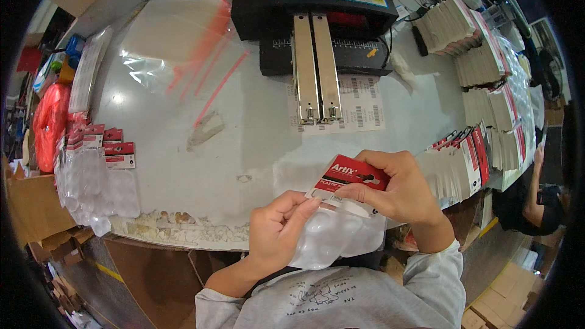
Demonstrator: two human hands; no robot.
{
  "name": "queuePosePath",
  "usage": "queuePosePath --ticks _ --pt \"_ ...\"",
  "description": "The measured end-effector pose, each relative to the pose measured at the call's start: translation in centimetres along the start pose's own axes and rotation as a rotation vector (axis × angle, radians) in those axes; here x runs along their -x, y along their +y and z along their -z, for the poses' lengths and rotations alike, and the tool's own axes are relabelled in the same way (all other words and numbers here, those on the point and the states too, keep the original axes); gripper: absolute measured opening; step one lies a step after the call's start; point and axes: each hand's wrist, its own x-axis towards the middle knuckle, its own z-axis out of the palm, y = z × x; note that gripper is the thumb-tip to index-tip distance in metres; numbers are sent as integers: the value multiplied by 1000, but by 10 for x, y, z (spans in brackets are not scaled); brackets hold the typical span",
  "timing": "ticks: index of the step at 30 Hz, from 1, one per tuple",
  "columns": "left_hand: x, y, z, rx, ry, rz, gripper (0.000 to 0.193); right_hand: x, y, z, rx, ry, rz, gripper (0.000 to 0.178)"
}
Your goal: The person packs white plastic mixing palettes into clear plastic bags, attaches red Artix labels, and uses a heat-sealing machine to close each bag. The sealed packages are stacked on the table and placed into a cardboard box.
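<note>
Near the table's front edge I hold a red and white hang card [350,173] between both hands. A clear plastic blister [332,234] hangs below the card toward my body; where the two meet is partly covered by my fingers. My left hand [277,225] pinches the card's lower left corner between thumb and fingertips. My right hand [396,189] grips the right side, thumb on the card's face, fingers behind it. Ahead of my hands stands a black machine [317,6] with two long metal bars [315,70] reaching toward me.
On the left lies a pile of carded clear blisters [100,183], with clear bags [170,36] farther back. Stacks of cards [481,67] line the right side, and a nearer row of cards [454,167] stands by my right hand. Barcode sheets [359,109] lie under the bars.
</note>
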Motion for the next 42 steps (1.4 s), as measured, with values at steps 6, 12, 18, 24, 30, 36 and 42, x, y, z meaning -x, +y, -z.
queuePosePath --ticks 6,12,18,24,30,36,42 --pt "0 -9 6 -105 54 -137 16 -4 7 -2 54 22 89 30" --pt "-6 -23 9 71 320 -198 17 5 33 1 -227 61 -241 25" --pt "-9 -34 9 176 340 -193 19 12 50 -4 -495 -120 -234 19" --pt "-8 -35 8 169 329 -190 19 14 44 -8 -508 -92 -233 12" --pt "0 -18 4 -81 295 -120 21 16 37 -2 -620 -190 -320 16" --pt "-63 -27 27 -180 183 35 26 -35 67 -12 -738 -51 -434 17" --pt "-104 -51 21 -23 252 -155 23 -64 79 -19 -769 135 -291 16"
